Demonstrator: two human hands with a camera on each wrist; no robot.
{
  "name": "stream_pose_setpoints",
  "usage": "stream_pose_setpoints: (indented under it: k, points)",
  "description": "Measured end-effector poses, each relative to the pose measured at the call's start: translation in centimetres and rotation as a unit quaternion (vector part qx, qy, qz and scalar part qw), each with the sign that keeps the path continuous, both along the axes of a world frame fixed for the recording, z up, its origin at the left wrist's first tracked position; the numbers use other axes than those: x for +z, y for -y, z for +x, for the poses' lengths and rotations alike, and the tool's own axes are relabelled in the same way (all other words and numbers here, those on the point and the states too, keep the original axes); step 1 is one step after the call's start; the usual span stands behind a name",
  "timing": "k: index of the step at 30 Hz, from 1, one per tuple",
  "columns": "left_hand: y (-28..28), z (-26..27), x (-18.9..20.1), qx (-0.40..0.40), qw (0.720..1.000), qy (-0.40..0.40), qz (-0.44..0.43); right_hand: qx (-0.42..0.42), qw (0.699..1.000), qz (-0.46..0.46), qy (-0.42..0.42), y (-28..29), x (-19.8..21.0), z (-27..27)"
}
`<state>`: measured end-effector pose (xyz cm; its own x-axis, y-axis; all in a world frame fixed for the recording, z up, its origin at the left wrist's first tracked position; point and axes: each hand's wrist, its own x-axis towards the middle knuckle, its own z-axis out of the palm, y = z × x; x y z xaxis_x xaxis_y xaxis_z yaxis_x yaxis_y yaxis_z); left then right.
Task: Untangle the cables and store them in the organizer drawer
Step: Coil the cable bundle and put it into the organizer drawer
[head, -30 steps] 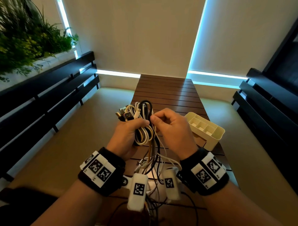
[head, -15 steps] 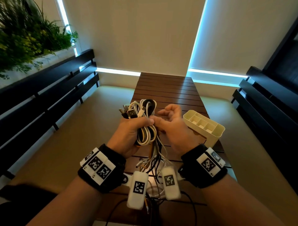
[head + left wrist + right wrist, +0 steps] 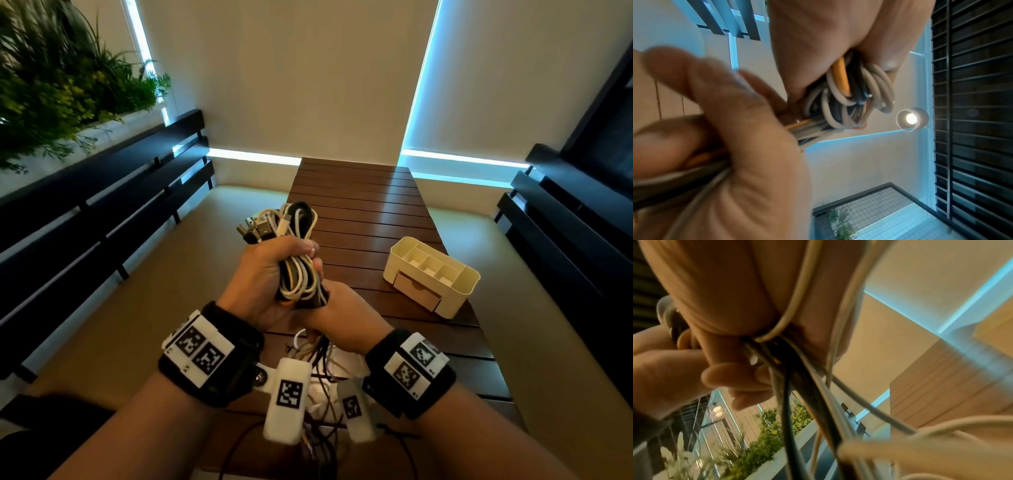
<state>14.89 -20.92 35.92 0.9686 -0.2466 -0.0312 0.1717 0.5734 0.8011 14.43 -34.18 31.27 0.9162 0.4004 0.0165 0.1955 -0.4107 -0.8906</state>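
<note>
A tangled bundle of white, black and orange cables (image 3: pixel 298 274) is held up over the near part of the slatted table. My left hand (image 3: pixel 270 267) grips the looped bundle around its middle, and the plug ends stick out above the fist. Just below it, my right hand (image 3: pixel 342 315) is curled round the loose strands (image 3: pixel 322 359) that hang down toward the table. In the left wrist view the loops (image 3: pixel 849 91) bulge out of the left fist. In the right wrist view the strands (image 3: pixel 789 386) run out beneath the right palm. The cream organizer (image 3: pixel 459 287) stands to the right, its small drawer (image 3: pixel 416 293) closed.
The brown slatted table (image 3: pixel 359 198) runs away from me. Dark benches line the left (image 3: pixel 102 212) and right (image 3: pixel 565 222) sides. Green plants (image 3: pixel 51 85) fill the upper left. More cable ends lie on the table near my wrists.
My right hand left the top of the bundle, dropped below my left hand and closed round the hanging strands. The left hand kept its grip.
</note>
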Motion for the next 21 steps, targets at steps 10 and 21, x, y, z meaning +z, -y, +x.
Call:
stream_pose_setpoints:
  k: [10,21]
  points:
    - [-0.8,0.1,2.5,-0.001,0.992,0.076,-0.104,-0.168,0.907,-0.173,0.346,4.2,-1.9,4.4]
    - [-1.5,1.8,1.4,0.059,0.992,0.072,-0.079,-0.12,0.932,-0.314,0.139,8.1,-6.4,6.7]
